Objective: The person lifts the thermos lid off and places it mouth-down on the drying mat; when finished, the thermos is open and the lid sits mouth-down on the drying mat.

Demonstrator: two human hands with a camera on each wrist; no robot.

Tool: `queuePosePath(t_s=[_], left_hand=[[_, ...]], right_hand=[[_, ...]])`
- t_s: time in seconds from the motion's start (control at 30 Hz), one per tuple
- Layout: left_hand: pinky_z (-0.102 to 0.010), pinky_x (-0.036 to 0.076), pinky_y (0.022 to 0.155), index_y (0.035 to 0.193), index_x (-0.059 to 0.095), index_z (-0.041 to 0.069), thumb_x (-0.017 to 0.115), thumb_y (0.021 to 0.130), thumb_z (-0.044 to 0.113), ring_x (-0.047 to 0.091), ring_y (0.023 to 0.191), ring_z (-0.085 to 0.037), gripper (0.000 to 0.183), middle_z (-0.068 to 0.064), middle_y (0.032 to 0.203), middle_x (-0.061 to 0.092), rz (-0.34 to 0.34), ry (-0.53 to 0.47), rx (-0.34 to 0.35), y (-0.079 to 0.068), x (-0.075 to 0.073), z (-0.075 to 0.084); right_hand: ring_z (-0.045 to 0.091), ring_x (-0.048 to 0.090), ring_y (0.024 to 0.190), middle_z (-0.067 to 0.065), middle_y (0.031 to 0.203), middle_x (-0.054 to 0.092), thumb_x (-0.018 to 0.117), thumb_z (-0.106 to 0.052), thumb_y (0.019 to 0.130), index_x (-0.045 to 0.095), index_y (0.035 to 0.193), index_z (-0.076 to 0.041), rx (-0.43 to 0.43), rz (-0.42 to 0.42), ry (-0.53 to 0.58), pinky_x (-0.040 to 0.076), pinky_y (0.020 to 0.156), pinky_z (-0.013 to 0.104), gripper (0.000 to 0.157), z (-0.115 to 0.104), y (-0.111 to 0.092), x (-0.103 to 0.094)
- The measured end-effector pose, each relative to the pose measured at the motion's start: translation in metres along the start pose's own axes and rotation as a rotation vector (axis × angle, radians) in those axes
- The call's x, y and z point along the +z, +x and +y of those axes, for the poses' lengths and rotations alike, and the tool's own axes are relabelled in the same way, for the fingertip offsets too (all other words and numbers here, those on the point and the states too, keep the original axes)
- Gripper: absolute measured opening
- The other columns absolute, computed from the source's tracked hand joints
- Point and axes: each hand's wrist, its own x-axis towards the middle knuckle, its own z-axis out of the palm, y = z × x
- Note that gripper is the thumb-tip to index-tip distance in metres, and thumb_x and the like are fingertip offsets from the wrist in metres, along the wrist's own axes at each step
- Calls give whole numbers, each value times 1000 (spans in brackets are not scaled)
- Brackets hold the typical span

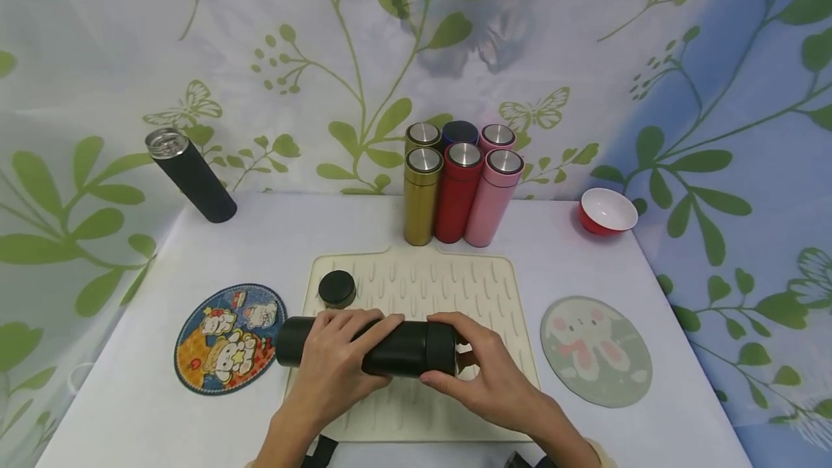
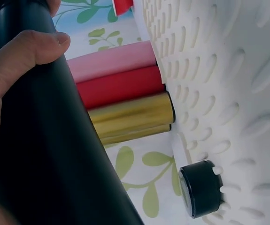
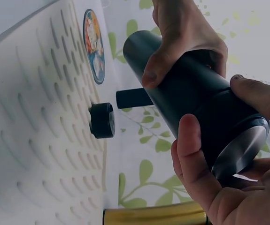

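A black thermos [image 1: 403,356] lies level in the air above the cream ribbed mat [image 1: 468,410]. My left hand [image 1: 338,360] grips its body near the middle. At its right end, the fingers and thumb of my right hand [image 1: 494,374] hold the black lid [image 3: 228,122], whose silver top [image 3: 240,145] faces outward. The lid sits on the thermos. On the mat's far left part stands a separate black cap [image 1: 337,289], which neither hand touches. A second black thermos [image 1: 198,183], lidless with a bare steel mouth, stands at the back left.
Gold [image 1: 420,201], red [image 1: 457,201] and pink thermoses [image 1: 492,204] stand in two rows behind the mat. A red bowl [image 1: 607,211] is at the back right. A cartoon coaster [image 1: 227,338] lies left of the mat, a rabbit coaster [image 1: 594,352] right.
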Motion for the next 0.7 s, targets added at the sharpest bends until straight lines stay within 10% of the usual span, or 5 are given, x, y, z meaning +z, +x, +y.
queuePosePath(t_s=[0.7], left_hand=[[-41, 48, 81, 128, 68, 28, 99, 49, 37, 63, 103, -18, 86, 4, 113, 70, -44, -83, -77, -12, 9, -4]], right_hand=[[8, 59, 85, -5, 121, 62, 81, -37, 85, 56, 135, -18, -115, -38, -206, 53, 57, 25, 60, 3, 1, -3]])
